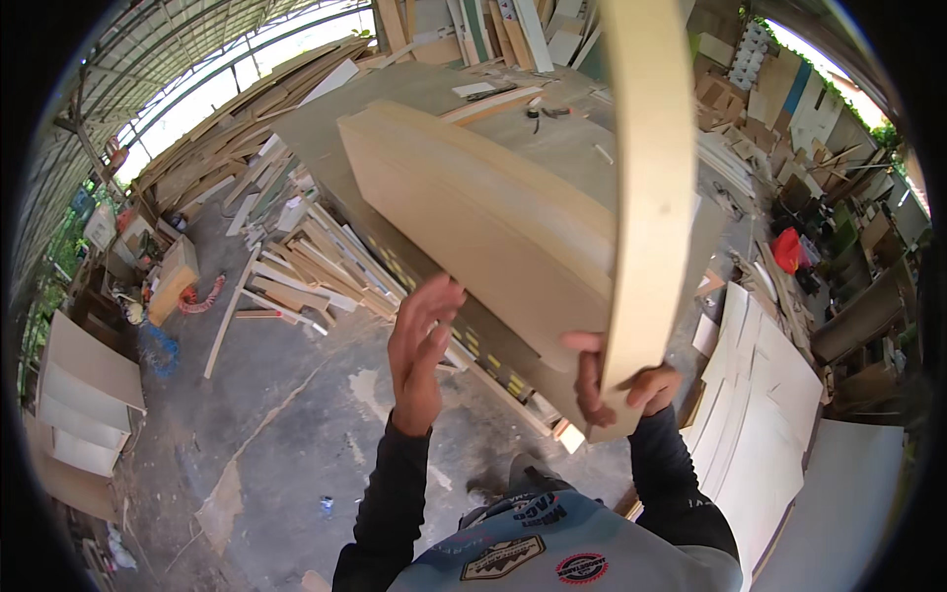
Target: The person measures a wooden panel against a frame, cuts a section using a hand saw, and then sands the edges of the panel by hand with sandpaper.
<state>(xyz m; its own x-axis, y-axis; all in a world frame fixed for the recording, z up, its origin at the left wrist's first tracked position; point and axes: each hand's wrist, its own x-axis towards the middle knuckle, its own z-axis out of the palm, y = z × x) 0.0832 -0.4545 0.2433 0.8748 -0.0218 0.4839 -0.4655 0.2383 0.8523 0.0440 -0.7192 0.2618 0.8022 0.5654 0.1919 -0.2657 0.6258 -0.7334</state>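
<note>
A long pale wooden board [646, 197] rises upright at the right of centre, its top cut off by the picture's edge. My right hand [651, 388] grips its lower end, fingers showing on both sides. Behind it a thick light-brown wooden panel [473, 207] lies slanted over the worktable [311, 128]; whether board and panel are joined I cannot tell. My left hand [422, 340] is raised beside the table's near edge, holding nothing, its slightly blurred fingers open and apart from the panel.
Pliers [555, 112] and wood strips lie at the table's far side. Timber offcuts [330, 261] are heaped on the floor to the left. White sheets [755, 395] lean at the right, near a red bag [786, 250]. A red coiled hose [204, 296] rests at the far left.
</note>
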